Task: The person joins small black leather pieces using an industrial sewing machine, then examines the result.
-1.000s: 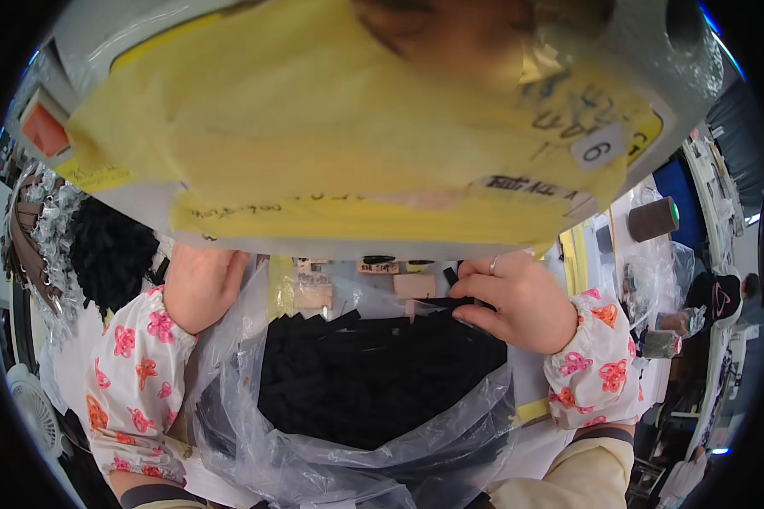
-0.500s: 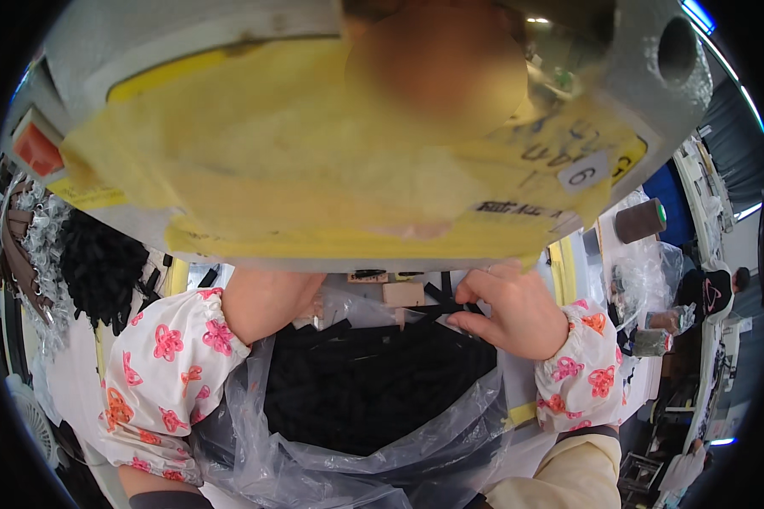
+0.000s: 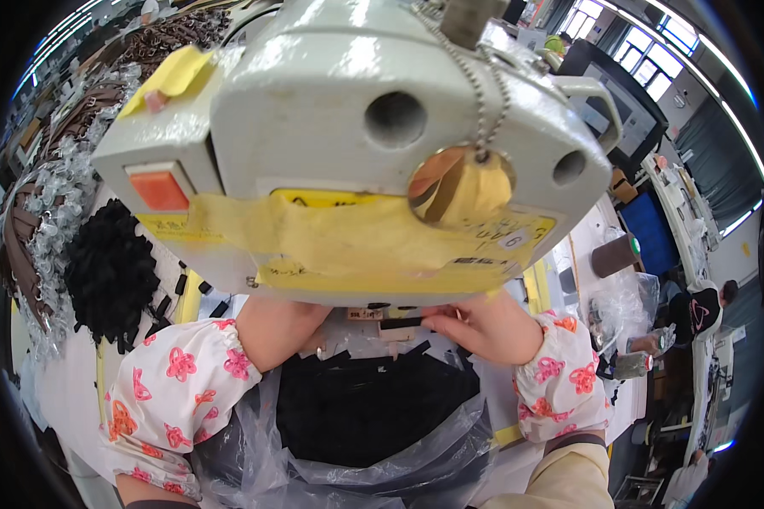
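The right hand [image 3: 484, 327] pinches one end of a short black strip [image 3: 401, 322] between thumb and fingertips. The strip lies flat on the work surface under the overhang of the grey sewing machine [image 3: 356, 144], its long axis running from 3 o'clock to 9 o'clock. Seen from the right hand, the strip extends toward 9 o'clock; seen from the left hand [image 3: 280, 327], it lies toward 3 o'clock, with a clear gap between them. The right hand is plainly the nearer one and is the only one touching the strip.

The left hand reaches up under the machine body. Its fingers are hidden by the casing, so I cannot tell whether it is closed, loose or holding anything.

Below both wrists, at 6 o'clock, an open clear plastic bag [image 3: 255, 458] holds a heap of black pieces [image 3: 365, 407]. A second dark pile [image 3: 110, 271] sits on the table at 9 o'clock, well apart from the hands.

Hidden or unclear: the needle area, the far end of the strip under the machine edge, and the small pale tag just beside the strip.
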Tool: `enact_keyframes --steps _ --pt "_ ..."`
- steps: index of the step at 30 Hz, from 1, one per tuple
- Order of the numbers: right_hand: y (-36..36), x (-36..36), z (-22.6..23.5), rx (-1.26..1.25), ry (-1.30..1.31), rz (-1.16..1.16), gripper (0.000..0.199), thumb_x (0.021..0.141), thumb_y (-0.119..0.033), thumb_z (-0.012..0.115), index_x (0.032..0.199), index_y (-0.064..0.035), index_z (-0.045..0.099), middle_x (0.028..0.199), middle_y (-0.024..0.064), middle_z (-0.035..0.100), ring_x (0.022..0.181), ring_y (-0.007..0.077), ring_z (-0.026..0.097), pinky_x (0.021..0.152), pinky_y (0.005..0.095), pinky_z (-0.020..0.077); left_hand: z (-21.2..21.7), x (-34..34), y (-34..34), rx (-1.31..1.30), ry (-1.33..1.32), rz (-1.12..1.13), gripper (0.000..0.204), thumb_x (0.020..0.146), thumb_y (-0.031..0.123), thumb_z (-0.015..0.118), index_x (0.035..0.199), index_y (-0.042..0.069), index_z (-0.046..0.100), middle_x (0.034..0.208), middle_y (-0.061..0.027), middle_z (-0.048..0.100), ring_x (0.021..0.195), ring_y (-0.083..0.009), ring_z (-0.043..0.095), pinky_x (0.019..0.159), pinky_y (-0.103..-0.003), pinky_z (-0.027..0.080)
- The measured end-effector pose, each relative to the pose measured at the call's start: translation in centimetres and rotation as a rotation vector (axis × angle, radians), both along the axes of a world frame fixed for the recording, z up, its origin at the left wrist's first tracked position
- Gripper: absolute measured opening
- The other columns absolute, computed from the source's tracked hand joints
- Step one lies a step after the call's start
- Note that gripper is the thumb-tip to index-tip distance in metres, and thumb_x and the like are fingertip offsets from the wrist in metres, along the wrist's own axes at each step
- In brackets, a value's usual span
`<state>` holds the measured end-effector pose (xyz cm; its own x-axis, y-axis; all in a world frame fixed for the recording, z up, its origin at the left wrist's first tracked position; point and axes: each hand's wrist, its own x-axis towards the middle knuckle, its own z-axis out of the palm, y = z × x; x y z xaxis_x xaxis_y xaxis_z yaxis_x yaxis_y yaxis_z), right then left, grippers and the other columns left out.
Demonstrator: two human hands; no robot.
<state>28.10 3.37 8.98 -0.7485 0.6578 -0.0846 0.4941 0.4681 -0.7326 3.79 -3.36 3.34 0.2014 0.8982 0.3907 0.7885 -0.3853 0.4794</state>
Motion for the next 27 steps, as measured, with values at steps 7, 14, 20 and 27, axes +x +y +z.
enact_keyframes --steps 7,14,20,27 --pt "1.2 -1.3 -4.7 0.277 0.182 0.027 0.030 0.073 -0.008 0.064 0.102 -0.0041 0.059 0.103 0.0148 0.058 0.092 0.0343 0.053 0.078 0.0386 0.0439 -0.2 -0.3 0.4 0.125 0.312 -0.082 0.032 0.064 0.011 0.059 0.094 0.002 0.057 0.094 -0.0143 0.056 0.086 -0.0320 0.057 0.073 -0.037 0.047" --pt "0.3 -0.7 0.0 -0.495 0.305 -0.080 0.020 0.076 -0.007 0.063 0.096 -0.0011 0.060 0.084 0.0113 0.061 0.075 0.0181 0.060 0.064 0.0267 0.0463 -0.4 -0.4 -0.1 0.200 0.167 -0.044 0.033 0.055 0.008 0.064 0.087 0.003 0.058 0.083 -0.0128 0.057 0.079 -0.0332 0.057 0.068 -0.040 0.046" --pt "-0.7 -1.0 -0.5 -0.280 0.051 0.131 0.010 0.076 -0.007 0.064 0.084 -0.0014 0.061 0.070 0.0061 0.062 0.061 0.0121 0.058 0.055 0.0240 0.0448 -0.6 -0.2 0.3 0.094 0.232 -0.063 0.035 0.055 0.007 0.064 0.089 0.002 0.058 0.086 -0.0150 0.057 0.080 -0.0341 0.056 0.067 -0.040 0.045" --pt "1.1 -1.7 -4.5 0.286 0.293 -0.024 0.028 0.071 -0.006 0.061 0.098 -0.0027 0.059 0.097 0.0147 0.059 0.089 0.0346 0.054 0.078 0.0382 0.0437 -0.9 -0.1 0.4 0.150 0.176 -0.107 0.042 0.051 0.006 0.064 0.093 0.006 0.060 0.087 -0.0128 0.058 0.085 -0.0318 0.056 0.071 -0.039 0.046"
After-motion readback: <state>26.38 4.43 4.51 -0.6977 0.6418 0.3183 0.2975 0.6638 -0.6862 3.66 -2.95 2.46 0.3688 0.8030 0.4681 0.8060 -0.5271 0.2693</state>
